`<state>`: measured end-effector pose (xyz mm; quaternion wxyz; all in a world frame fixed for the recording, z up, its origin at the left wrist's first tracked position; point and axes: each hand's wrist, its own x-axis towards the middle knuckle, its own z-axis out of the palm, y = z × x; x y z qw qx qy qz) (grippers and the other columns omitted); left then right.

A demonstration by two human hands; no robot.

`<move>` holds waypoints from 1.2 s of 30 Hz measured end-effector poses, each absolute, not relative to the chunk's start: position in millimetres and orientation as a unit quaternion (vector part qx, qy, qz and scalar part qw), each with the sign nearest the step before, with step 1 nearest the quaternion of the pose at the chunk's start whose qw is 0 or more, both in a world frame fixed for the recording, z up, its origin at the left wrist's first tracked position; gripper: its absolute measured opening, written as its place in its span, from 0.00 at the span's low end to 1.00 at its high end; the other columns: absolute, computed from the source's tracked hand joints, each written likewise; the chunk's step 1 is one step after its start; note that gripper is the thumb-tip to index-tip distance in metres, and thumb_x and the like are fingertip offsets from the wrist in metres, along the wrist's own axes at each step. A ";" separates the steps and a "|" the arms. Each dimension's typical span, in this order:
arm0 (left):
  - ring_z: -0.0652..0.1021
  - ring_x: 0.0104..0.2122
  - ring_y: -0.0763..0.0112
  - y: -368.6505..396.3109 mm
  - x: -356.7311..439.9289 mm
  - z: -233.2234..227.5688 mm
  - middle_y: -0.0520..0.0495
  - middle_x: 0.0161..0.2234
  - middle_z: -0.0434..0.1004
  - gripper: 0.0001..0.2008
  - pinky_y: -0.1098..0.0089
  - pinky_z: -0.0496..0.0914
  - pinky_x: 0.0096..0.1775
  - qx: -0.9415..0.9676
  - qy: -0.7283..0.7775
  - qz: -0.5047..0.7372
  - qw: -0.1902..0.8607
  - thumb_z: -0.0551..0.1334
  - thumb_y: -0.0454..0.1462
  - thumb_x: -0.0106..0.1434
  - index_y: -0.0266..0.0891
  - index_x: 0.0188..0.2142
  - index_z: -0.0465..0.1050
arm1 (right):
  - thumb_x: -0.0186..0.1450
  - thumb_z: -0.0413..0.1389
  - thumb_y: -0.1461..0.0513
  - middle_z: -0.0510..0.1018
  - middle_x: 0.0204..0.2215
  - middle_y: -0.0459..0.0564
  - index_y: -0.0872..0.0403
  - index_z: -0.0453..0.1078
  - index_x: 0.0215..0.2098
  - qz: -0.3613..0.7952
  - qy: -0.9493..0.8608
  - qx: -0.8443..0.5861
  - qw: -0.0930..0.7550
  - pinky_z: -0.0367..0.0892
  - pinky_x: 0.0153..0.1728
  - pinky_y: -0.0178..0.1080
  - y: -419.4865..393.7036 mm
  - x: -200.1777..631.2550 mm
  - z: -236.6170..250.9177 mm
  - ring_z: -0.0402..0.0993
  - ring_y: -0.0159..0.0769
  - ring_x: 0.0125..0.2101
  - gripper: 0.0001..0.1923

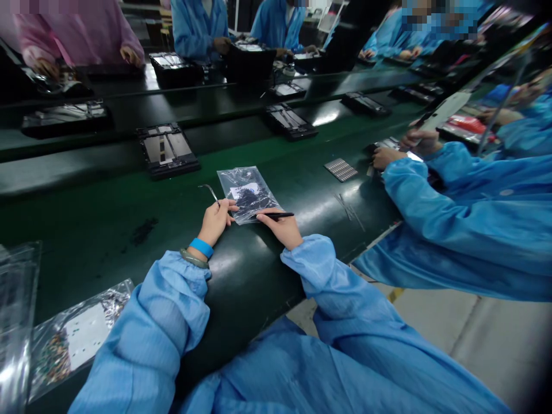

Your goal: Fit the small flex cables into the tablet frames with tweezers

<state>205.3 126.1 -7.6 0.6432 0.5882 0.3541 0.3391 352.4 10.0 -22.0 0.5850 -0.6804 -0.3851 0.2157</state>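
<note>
A clear plastic bag (248, 192) full of small black parts, with a white label inside, lies on the green bench between my hands. My left hand (215, 221) is closed around curved metal tweezers (210, 191), whose bent tip points up and away from me. Its fingertips touch the bag's left near corner. My right hand (282, 227) grips a slim black pen-like tool (280, 214) and meets the bag's right near corner. The lower ends of both tools are hidden by my fingers.
A black spill of tiny parts (144, 231) lies left of my hands. Further left is a bag of coloured parts (81, 339). An open device housing (168, 149), a grid of small pieces (340, 169) and thin strips (348, 210) surround the bag. A co-worker's sleeve (466, 195) is close right.
</note>
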 end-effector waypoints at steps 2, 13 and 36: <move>0.64 0.15 0.84 122.0 199.3 -5.5 0.47 0.28 0.77 0.17 0.75 0.70 0.28 0.589 0.358 0.342 0.639 0.53 0.45 0.67 0.32 0.37 0.72 | 0.51 0.64 0.54 0.81 0.28 0.46 0.51 0.76 0.26 0.222 -0.369 -0.673 0.601 0.68 0.45 0.43 7.4 350.8 -19.4 0.77 0.38 0.35 0.10; 0.65 0.17 0.83 53.4 130.5 57.2 0.46 0.37 0.78 0.19 0.76 0.62 0.21 0.684 0.329 0.214 0.615 0.65 0.42 0.56 0.37 0.46 0.72 | 0.49 0.67 0.50 0.80 0.22 0.44 0.53 0.73 0.26 0.439 -0.290 -0.509 0.681 0.71 0.26 0.32 3.2 287.1 30.3 0.76 0.30 0.22 0.17; 0.64 0.14 0.81 39.8 122.1 75.2 0.51 0.22 0.73 0.11 0.77 0.58 0.17 0.646 0.392 0.298 0.583 0.60 0.43 0.59 0.37 0.30 0.71 | 0.46 0.69 0.56 0.80 0.20 0.43 0.55 0.74 0.25 0.634 -0.119 -0.407 0.647 0.69 0.19 0.23 13.4 264.0 43.7 0.74 0.24 0.18 0.14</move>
